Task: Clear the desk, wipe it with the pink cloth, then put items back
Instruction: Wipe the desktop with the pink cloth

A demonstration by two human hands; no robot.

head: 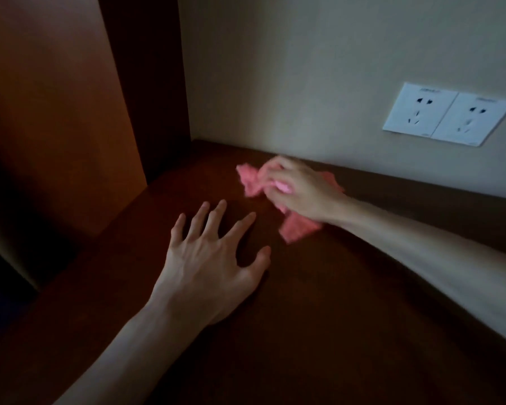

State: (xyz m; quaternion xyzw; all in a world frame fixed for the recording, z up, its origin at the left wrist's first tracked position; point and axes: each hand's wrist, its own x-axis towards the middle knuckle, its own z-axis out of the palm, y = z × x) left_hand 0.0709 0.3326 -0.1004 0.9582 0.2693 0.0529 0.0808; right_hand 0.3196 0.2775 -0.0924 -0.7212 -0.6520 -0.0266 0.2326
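The dark wooden counter [333,317] shows nothing on it but the hands and cloth, so the wiping step seems in hand. The left hand [214,258] lies flat on the counter, fingers spread and straight, holding nothing. The right hand [295,191] grips the bunched pink cloth [298,229] near the counter's back edge, below the wall sockets [447,115]. Wiping well likely means flattening the cloth and overlapping strokes into the corner

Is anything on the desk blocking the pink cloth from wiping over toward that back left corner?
Nothing visible. The right hand grips the pink cloth on the desk; the dark surface toward the corner looks bare. The left hand rests flat nearer the front.
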